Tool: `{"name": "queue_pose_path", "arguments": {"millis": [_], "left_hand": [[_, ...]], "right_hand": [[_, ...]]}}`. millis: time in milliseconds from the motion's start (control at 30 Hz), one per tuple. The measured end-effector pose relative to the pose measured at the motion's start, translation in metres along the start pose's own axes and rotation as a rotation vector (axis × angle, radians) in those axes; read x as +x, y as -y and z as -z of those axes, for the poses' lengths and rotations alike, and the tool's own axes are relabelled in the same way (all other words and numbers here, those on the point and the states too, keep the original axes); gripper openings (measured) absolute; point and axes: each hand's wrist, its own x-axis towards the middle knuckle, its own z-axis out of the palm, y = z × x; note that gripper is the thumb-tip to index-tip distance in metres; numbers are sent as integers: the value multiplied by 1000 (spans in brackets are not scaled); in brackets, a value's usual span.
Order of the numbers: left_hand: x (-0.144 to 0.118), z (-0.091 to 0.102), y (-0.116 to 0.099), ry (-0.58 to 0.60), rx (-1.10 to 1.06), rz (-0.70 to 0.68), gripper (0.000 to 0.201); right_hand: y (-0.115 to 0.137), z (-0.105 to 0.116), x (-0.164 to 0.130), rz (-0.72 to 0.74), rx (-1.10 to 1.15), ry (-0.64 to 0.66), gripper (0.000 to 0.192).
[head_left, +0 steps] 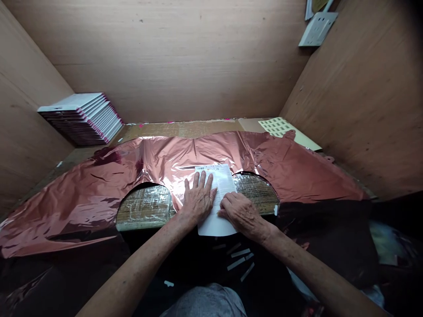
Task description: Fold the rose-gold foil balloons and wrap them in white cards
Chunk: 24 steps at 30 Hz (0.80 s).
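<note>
The left hand [197, 197] lies flat with fingers spread and stretched out, palm down, pressing on the left half of a white printed card [220, 185] and on the rose-gold foil sheet [99, 185] beneath it. The right hand [240, 212] is curled, fingers bent under, knuckles up, resting on the card's near right part; whether it pinches anything cannot be told. The card sits in the middle of the scene, on the strip of foil between two rounded cut-outs, its near edge hanging over the table edge. A stack of white and pink packs [82, 118] stands far left; a sheet of small labels [280, 127] lies far right
</note>
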Motion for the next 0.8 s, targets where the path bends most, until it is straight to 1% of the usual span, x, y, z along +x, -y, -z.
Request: {"name": "queue_pose_path", "arguments": {"millis": [67, 133, 167, 233, 300, 367, 433, 500, 533, 567, 600, 667, 700, 733, 800], "left_hand": [[5, -3, 2, -4, -10, 0, 56], [12, -6, 5, -9, -27, -5, 56], [16, -6, 7, -10, -37, -13, 56], [21, -5, 11, -26, -61, -23, 56], [16, 1, 16, -85, -104, -33, 56], [0, 9, 20, -193, -189, -99, 49], [-26, 16, 25, -276, -295, -253, 38], [-53, 19, 30, -293, -362, -412, 38], [-64, 18, 31, -285, -372, -457, 40], [-72, 17, 32, -277, -369, -472, 40], [-78, 15, 33, -278, -361, -463, 35], [-81, 12, 31, -301, -348, -409, 19], [-79, 12, 29, -307, -351, -372, 15], [-75, 14, 26, -302, -363, -330, 14], [-67, 18, 19, -264, -407, -222, 18]], "right_hand": [[6, 9, -18, 52, 168, 1, 27], [13, 15, -38, 105, 305, -62, 37], [15, 16, -46, 116, 301, -126, 39], [15, 13, -55, 94, 169, -258, 38], [11, 5, -54, 71, 18, -314, 30], [5, -4, -49, 81, -47, -304, 28], [0, -10, -46, 109, -61, -295, 28], [-4, -14, -46, 123, -63, -295, 28], [-5, -15, -46, 131, -55, -301, 28], [-6, -16, -46, 138, -40, -309, 27], [-6, -15, -46, 142, -16, -318, 26], [-7, -13, -42, 118, 55, -333, 22], [-7, -11, -39, 79, 104, -333, 19], [-8, -9, -34, 20, 160, -319, 17], [-9, -4, -23, -138, 270, -264, 20]]}}
